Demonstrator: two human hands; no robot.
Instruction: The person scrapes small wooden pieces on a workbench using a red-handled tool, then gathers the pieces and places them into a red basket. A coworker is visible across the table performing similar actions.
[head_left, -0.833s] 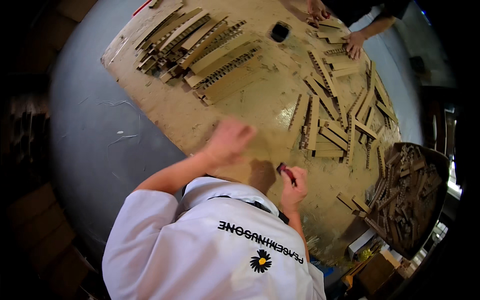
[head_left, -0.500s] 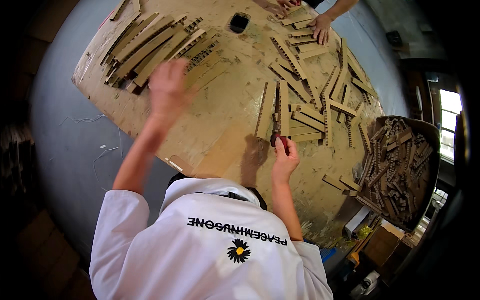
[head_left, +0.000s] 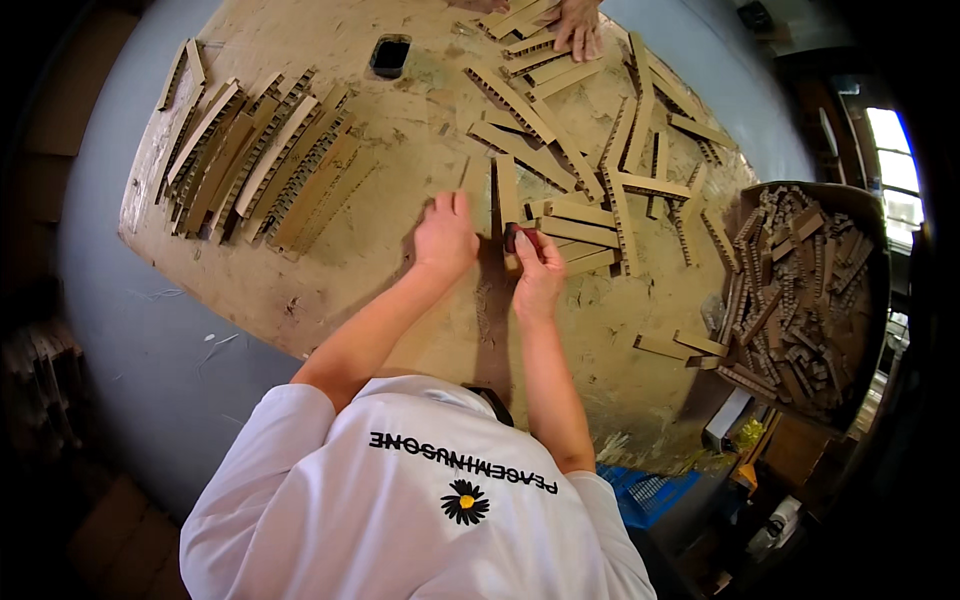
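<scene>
My left hand (head_left: 445, 238) is closed on a honeycomb cardboard strip (head_left: 464, 172), whose thin edge shows above the fingers. Beside it, my right hand (head_left: 540, 278) pinches a small dark-red object (head_left: 520, 238); what kind it is I cannot make out. That object is at the lower end of another upright cardboard strip (head_left: 506, 190). Just right of it, several short strips (head_left: 580, 232) lie side by side. A row of long cardboard strips (head_left: 240, 165), many standing on edge, is on the left of the table.
Loose strips (head_left: 625, 190) litter the right of the wooden table (head_left: 350, 290). A black-filled tub (head_left: 390, 56) sits at the far side. Another person's hand (head_left: 578, 28) rests on far strips. A bin of cardboard pieces (head_left: 800, 290) stands at the right edge, above a blue crate (head_left: 650, 492).
My left hand has moved right, from the row of strips to beside my right hand, and now holds a strip. The view has shifted, too.
</scene>
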